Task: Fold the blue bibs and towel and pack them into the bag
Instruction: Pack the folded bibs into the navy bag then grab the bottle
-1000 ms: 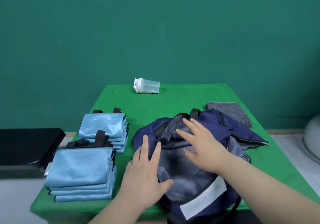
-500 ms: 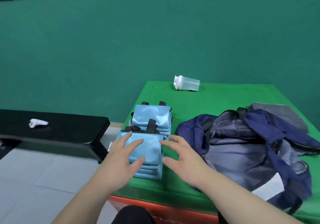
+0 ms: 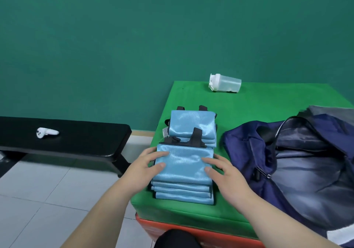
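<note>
**Bibs folded, nothing packed yet**

Nearest us, the front stack of bibs (image 3: 183, 173) sits folded at the near left corner of the green table (image 3: 268, 98). A second stack of bibs (image 3: 192, 126) lies just behind it. To the right, the bag (image 3: 287, 161) lies unzipped and gaping. We see no blue inside it, so we judge the bib folding done and all the packing left to do. Beyond the bag a grey towel (image 3: 329, 110) lies on the table, partly hidden, and we cannot tell whether it is folded.

Our left hand (image 3: 145, 166) and right hand (image 3: 224, 173) flank the front stack. The fingers are spread and fairly straight, resting on the top bib near its left and right edges. They curl under nothing and grip nothing yet.
</note>
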Demonstrator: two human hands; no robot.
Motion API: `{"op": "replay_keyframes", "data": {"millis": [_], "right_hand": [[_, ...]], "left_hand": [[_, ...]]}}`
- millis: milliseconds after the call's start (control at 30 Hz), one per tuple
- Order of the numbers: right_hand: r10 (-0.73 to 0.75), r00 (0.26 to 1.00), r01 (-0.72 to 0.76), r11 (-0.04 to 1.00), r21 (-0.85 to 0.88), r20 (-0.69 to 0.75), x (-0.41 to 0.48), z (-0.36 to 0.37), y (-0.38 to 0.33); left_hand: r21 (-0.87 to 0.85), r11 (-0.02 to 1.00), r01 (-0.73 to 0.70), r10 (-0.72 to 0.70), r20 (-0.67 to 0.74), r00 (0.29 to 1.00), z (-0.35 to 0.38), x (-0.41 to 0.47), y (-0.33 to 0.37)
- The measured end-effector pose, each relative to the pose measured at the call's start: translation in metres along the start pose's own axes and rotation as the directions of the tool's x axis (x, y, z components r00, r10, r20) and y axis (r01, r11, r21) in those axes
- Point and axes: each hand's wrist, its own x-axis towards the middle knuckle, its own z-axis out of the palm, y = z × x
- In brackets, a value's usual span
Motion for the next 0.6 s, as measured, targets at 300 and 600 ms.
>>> {"op": "replay_keyframes", "data": {"millis": [300,600], "right_hand": [[0.068,0.998,-0.067,0.991,0.117,-0.011,0.009,0.006,-0.001],[0.176,0.982,-0.185,0.969,0.164,0.068,0.011,0.002,0.003]], "left_hand": [[-0.212,0.966,0.147,-0.115,0.155,0.981,-0.012,0.016,-0.013],[-0.280,0.950,0.139,-0.100,0.152,0.983,-0.003,0.005,-0.028]]}}
